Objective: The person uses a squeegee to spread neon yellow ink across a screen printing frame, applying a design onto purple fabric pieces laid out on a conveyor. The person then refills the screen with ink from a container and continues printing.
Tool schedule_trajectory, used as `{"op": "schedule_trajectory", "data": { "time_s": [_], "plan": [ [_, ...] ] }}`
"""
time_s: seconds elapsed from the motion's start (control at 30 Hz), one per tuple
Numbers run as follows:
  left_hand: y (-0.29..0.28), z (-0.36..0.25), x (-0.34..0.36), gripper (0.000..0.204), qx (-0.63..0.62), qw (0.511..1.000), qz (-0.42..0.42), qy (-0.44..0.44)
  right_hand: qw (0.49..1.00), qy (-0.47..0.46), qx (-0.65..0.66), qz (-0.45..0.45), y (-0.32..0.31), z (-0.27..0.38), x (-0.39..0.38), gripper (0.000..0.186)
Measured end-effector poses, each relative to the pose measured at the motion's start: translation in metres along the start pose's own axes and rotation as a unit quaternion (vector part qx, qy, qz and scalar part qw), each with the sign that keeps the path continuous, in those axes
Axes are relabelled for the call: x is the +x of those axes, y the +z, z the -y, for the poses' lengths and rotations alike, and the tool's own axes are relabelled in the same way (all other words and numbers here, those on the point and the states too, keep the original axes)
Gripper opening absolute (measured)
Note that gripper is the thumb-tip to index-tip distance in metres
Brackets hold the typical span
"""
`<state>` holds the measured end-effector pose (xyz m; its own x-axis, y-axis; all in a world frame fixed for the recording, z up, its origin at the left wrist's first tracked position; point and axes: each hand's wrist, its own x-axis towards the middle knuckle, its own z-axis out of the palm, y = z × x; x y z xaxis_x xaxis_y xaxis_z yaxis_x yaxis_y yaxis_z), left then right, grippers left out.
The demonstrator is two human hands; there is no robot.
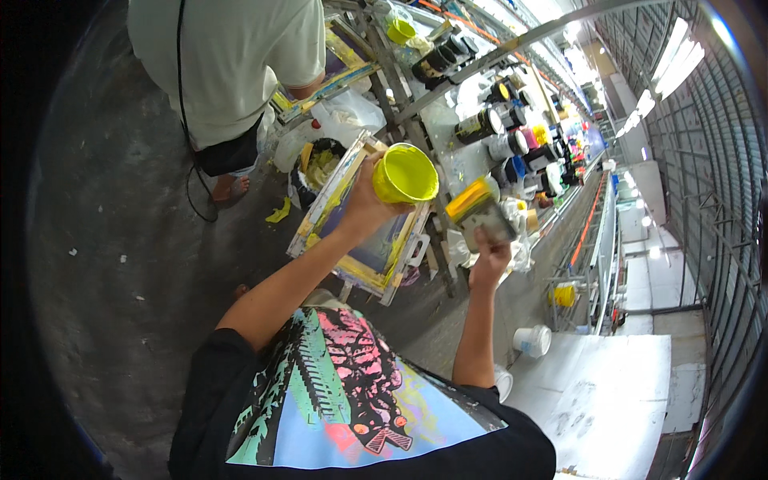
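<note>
My left hand (366,198) is closed around a yellow tub (406,174), with thick yellow ink or paint coating its inside. The tub is tilted so that its mouth faces me. To its right, my right hand (490,260) grips a short, wide squeegee (490,222) by its greyish body. Yellow covers the squeegee's far edge, which points up and left towards the tub; motion blurs it somewhat. Below my left hand and forearm leans a framed printing screen (372,254), its border smeared yellow, partly hidden by my arm.
A person in a pale shirt (232,60) stands at the far left, by another screen frame (346,54). A black bucket (302,188) with yellow-smeared scraps sits beside my screen. Several ink pots (480,126) crowd the bench. White buckets (531,342) stand on my right.
</note>
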<state>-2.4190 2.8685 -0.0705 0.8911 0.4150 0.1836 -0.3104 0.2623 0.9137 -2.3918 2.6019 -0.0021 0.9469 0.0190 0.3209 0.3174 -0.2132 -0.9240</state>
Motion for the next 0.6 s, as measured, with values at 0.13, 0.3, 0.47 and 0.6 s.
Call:
{"op": "schedule_trajectory", "data": {
  "time_s": [0.13, 0.3, 0.47, 0.6],
  "plan": [
    [-0.013, 0.038, -0.014, 0.098, -0.025, 0.996, 0.036, -0.078, 0.971, 0.101, 0.217, -0.008, 0.024, 0.035, -0.001, 0.032],
    [0.002, 0.029, -0.013, 0.096, -0.063, 0.994, 0.075, -0.043, 0.963, 0.131, 0.235, 0.013, 0.024, 0.027, -0.006, 0.034],
    [-0.010, 0.016, -0.006, 0.094, 0.057, 0.997, 0.057, 0.016, 0.968, 0.140, 0.209, 0.024, 0.019, 0.029, -0.009, 0.034],
    [-0.014, 0.012, -0.009, 0.092, 0.122, 0.990, 0.037, 0.057, 0.971, 0.141, 0.190, 0.014, 0.014, 0.024, -0.008, 0.033]
  ]
}}
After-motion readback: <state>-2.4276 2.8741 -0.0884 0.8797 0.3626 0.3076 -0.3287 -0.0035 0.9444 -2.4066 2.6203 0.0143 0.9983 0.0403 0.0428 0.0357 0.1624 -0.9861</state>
